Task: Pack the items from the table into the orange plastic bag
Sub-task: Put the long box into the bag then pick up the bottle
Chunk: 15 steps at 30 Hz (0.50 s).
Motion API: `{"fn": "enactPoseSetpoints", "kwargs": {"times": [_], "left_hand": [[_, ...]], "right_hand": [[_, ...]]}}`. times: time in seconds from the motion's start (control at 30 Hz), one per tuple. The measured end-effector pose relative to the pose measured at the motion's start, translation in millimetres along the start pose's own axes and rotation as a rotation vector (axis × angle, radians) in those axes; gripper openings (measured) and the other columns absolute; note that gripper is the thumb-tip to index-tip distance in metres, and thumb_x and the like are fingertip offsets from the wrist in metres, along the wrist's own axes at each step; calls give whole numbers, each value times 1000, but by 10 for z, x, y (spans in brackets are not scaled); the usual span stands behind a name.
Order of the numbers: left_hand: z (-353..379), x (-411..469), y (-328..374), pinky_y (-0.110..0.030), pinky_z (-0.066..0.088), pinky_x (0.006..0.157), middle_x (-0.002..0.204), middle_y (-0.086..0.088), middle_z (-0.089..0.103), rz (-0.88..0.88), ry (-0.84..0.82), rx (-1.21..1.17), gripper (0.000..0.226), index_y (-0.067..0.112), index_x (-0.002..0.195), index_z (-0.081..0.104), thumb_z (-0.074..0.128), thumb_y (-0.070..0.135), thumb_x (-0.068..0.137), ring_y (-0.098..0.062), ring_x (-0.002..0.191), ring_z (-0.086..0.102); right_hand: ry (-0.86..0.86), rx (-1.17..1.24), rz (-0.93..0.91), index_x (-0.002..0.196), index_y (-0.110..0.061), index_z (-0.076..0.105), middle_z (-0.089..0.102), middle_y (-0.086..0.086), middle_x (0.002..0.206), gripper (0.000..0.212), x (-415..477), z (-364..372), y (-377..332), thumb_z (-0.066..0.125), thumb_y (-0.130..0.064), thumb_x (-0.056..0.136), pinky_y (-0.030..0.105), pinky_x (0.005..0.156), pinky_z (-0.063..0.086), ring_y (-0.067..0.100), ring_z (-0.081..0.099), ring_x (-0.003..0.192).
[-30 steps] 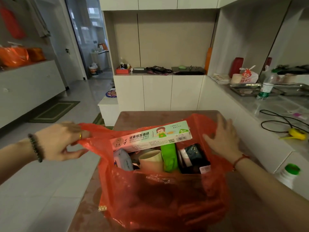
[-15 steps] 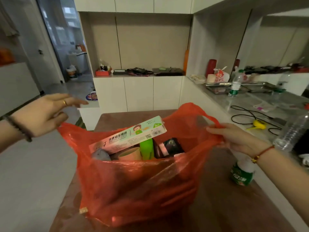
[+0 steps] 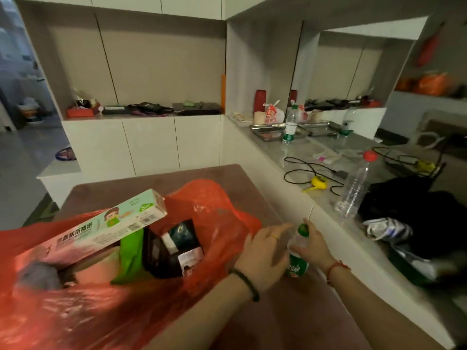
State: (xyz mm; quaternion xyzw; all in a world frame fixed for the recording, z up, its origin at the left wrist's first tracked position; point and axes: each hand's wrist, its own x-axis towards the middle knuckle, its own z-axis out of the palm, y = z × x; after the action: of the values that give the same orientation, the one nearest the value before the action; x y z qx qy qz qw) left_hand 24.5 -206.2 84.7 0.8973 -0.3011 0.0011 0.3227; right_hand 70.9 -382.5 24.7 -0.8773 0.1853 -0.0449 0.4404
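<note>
Here, the orange plastic bag (image 3: 217, 210) gapes open on the table (image 3: 151, 183), a long box (image 3: 106, 228) slanting out, far end up-right.
Just beside it the right hand (image 3: 314, 248) clasps an upright green-capped bottle (image 3: 298, 266), cap skyward; the left hand (image 3: 262, 251) lays straight fingers against it, clasping nothing.

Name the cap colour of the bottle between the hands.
The bottle has a green cap; head view.

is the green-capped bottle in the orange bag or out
Out: the green-capped bottle stands upright on the table beside the orange bag, right hand on it.
</note>
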Motion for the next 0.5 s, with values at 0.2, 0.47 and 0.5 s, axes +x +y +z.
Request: {"fn": "enactPoseSetpoints", "kwargs": {"times": [0.2,0.47,0.5], "left_hand": [[525,-99,-173,-43,3,106,120,4,65,-148,47,401,70,30,122,43,39,49,54,-27,120,53],[329,-289,-74,-22,3,118,142,32,-16,32,16,-195,93,71,112,-30,49,73,63,5,139,-12],[256,-309,-9,-20,8,118,145,33,-11,29,66,-273,96,72,114,-25,53,73,57,8,139,-5]], "right_hand": [[102,-62,-132,100,-10,49,58,5,91,25,159,20,139,64,-5,80,39,75,50,34,60,93],[276,208,-626,90,-35,56,64,-23,80,39,-684,-615,-683,72,-56,62,7,59,48,2,63,81],[262,252,-683,89,-39,55,64,-28,85,46,-838,-693,-888,64,-70,57,7,58,47,-4,62,80]]}}
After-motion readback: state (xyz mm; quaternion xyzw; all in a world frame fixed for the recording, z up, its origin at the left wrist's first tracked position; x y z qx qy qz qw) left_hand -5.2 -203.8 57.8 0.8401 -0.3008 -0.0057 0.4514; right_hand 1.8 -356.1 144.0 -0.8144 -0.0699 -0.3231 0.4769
